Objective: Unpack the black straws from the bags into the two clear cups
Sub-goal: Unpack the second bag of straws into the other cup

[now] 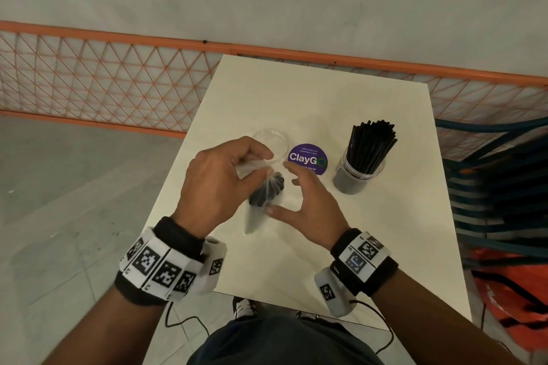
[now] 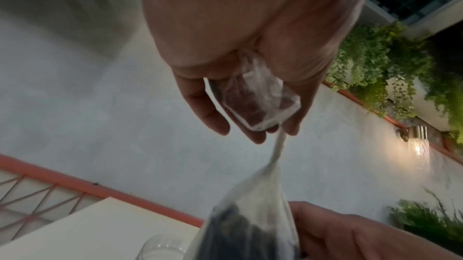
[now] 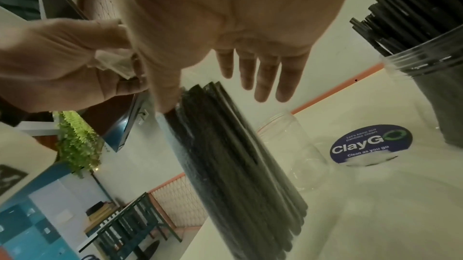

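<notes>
I had my left hand (image 1: pixel 219 184) raised over the middle of the table (image 1: pixel 296 246), its fingers and thumb pinched on the twisted top of a clear plastic bag (image 1: pixel 258 175). The bag hung below that hand, its lower end seemingly on the table, and it was packed with a bundle of black straws (image 3: pixel 235 163) standing steeply, slightly tilted. The left wrist view showed the crumpled bag top (image 2: pixel 258 94) lying against my palm and fingers, with the twisted neck running down to the straws.

My right hand (image 1: pixel 308 207) sat just beside the bag on its right, fingers straight and spread, thumb pointing toward the bag's lower part. It had hold of nothing. In the right wrist view the thumb side looked to be at the bundle's top, but I could not tell whether it actually touched the plastic.

An empty clear cup (image 1: pixel 271 144) stood upright just beyond my left hand, a little left of centre and toward the far edge. A round purple ClayGo sticker (image 1: pixel 308 158) lay flat on the table right beside it. Further right, near the right edge, the second clear cup (image 1: pixel 355 175) stood filled with black straws fanning out above its rim. An orange mesh fence (image 1: pixel 103 80) ran past the far edge of the table.
</notes>
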Action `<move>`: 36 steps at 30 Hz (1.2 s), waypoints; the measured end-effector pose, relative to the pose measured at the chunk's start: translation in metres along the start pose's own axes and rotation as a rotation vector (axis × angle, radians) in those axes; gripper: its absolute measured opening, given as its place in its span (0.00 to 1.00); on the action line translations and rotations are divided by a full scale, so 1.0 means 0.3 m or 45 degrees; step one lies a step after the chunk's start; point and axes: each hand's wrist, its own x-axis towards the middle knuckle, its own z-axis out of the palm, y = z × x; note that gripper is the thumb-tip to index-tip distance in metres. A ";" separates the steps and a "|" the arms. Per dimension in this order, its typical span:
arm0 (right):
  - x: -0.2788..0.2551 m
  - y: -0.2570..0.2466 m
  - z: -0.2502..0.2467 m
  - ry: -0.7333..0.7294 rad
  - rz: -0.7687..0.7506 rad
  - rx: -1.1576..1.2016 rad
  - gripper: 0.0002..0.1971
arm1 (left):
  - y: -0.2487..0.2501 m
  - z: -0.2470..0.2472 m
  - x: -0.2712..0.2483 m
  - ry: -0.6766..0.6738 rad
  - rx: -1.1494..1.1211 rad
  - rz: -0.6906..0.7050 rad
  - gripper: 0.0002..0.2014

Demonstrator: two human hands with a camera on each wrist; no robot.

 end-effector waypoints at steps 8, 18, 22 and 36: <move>-0.015 0.039 -0.019 0.153 0.007 0.158 0.20 | -0.009 0.020 -0.010 -0.023 -0.212 -0.097 0.09; -0.015 0.057 -0.026 0.253 -0.037 0.090 0.22 | 0.019 0.026 -0.002 -0.031 -0.233 -0.050 0.09; -0.029 0.048 -0.042 0.226 0.015 0.245 0.24 | 0.026 0.036 0.005 -0.026 -0.241 -0.058 0.09; -0.014 0.035 -0.151 0.210 -0.030 0.165 0.27 | 0.031 0.004 0.016 -0.040 -0.325 -0.034 0.11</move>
